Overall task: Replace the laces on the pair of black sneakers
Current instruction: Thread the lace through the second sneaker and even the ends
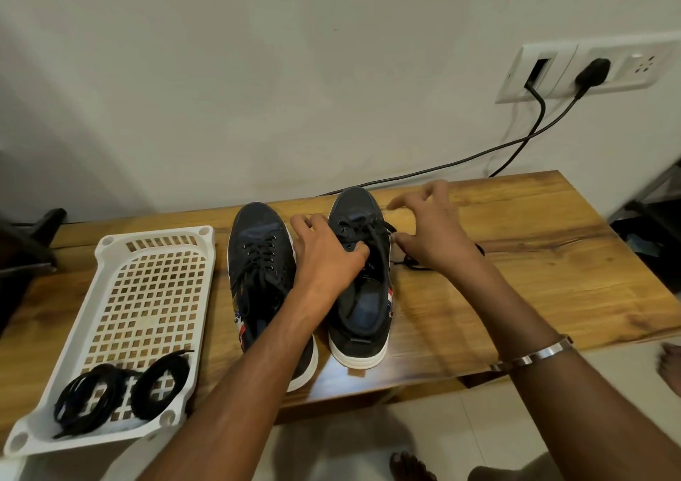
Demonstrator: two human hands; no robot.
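Right sneaker, worktop: left hand grips tongue; right hand pinches lace. Spare laces in tray, left.

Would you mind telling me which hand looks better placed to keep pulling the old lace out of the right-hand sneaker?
Right, probably. The right hand already pinches the old lace beside the right-hand sneaker, with slack trailing on the table. The left hand holds the sneaker's tongue, steadying it.

Hands on right sneaker
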